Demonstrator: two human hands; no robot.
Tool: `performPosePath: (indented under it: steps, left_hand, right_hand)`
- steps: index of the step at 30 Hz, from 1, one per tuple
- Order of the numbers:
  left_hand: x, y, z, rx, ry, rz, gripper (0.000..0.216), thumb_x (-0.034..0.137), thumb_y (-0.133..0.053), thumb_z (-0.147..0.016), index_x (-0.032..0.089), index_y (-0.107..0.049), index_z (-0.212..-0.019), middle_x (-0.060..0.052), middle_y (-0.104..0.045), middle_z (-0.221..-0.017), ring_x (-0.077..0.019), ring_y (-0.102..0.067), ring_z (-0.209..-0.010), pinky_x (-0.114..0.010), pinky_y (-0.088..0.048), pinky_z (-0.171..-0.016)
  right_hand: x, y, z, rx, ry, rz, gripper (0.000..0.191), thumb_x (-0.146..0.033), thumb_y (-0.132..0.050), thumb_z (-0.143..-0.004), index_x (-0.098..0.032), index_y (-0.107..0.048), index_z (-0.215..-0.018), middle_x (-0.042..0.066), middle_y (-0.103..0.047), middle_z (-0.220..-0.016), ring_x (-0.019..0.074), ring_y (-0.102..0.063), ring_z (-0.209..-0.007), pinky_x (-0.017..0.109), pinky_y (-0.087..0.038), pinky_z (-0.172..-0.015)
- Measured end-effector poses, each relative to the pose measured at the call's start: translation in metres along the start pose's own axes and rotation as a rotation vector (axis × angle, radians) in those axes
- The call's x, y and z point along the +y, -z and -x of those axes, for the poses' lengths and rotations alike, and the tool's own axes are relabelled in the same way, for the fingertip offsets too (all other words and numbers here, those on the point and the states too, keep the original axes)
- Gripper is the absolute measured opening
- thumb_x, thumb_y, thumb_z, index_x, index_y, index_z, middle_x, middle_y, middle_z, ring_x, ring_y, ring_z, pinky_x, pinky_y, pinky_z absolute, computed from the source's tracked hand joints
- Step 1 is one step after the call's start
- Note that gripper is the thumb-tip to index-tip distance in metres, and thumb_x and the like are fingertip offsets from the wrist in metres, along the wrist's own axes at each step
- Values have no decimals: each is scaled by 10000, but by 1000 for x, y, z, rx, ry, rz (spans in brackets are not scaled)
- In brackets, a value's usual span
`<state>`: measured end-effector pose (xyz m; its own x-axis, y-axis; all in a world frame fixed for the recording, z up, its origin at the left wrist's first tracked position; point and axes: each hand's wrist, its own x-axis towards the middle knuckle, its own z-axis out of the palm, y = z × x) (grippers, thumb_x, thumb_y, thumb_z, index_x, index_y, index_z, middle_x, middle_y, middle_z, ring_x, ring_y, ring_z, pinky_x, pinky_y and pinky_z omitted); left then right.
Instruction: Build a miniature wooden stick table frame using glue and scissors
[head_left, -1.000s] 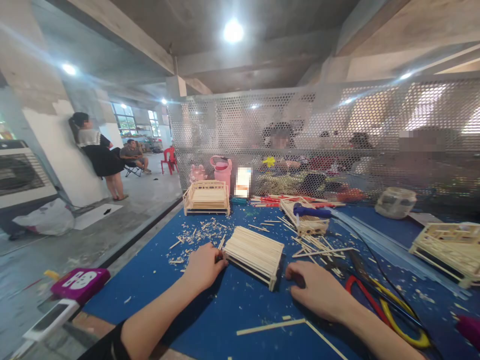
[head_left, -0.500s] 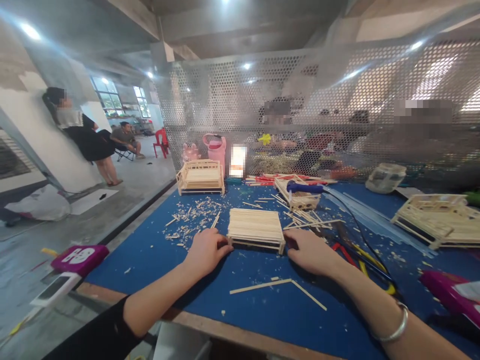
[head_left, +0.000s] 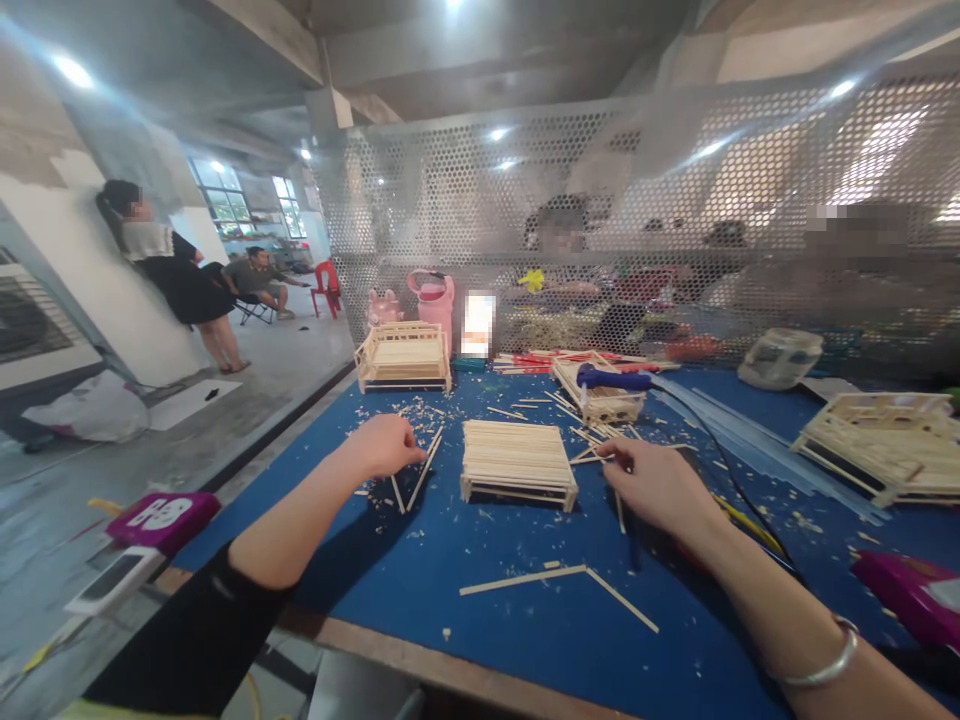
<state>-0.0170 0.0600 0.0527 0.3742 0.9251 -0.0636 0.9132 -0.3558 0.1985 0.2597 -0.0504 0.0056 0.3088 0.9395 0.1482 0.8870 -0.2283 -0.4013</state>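
Both hands have just let go of the small wooden bench (head_left: pixel 519 455), whose two ends they were touching half a second ago, so it now stands on its own legs in the middle of the blue table (head_left: pixel 532 540). The left hand (head_left: pixel 379 447) has moved out to the left of the bench, its fingers drawn in narrowly at some loose sticks (head_left: pixel 424 470); I cannot tell whether it pinches one. The right hand (head_left: pixel 656 480) has pulled away to the right of the bench, thumb and forefinger nearly together beside the stick pile (head_left: pixel 589 438); a short stick (head_left: pixel 619 512) shows below them, but whether it is held is unclear. As things stand, the bench looks free of any support and squarely set.
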Motion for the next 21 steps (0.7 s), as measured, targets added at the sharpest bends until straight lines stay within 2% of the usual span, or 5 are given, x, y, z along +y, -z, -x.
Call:
performPosePath:
  steps: [3, 8, 15, 18, 21]
  left_hand:
    - [3, -7, -13, -90, 12, 33, 311, 312, -673, -585, 183, -519, -348, -23, -508, -382, -177, -528, -503, -257, -359, -554]
    - [-3, -18, -19, -134, 28, 168, 330, 143, -583, -582, 174, -463, -277, -15, -447, -305, -141, -469, -409, -258, -376, -537]
    - [1, -11, -11, -153, -55, 737, 177, 287, -501, -751, 155, -619, -746, 22, -555, -566, -78, -513, -522, -202, -444, -577]
    - [16, -16, -10, -191, -26, 1039, 108, 231, -577, -700, 136, -612, -739, 46, -509, -527, -54, -471, -487, -193, -442, -561]
    - [26, -27, -11, -155, 34, 1038, 95, 204, -606, -681, 126, -625, -733, 35, -544, -521, -58, -486, -475, -198, -443, -541]
  right_hand:
    - [1, -1, -1, 32, -15, -21, 268, -210, -419, -736, -200, -649, -874, 8, -640, -660, 165, -585, -613, 244, -396, -585]
    - [-2, -7, 2, 37, 4, -95, 257, -238, -426, -726, -204, -655, -837, 2, -631, -620, 168, -576, -577, 249, -401, -574]
    - [-1, -14, 1, 36, 1, -119, 260, -282, -428, -721, -223, -657, -828, -8, -615, -574, 172, -562, -538, 257, -395, -543]
    - [0, -17, 0, 25, 3, -122, 248, -278, -434, -720, -227, -652, -826, -17, -613, -558, 168, -564, -522, 254, -392, -535]
    - [-1, -18, 1, 4, 3, -103, 239, -271, -437, -722, -227, -651, -821, -19, -613, -549, 168, -568, -517, 254, -387, -525]
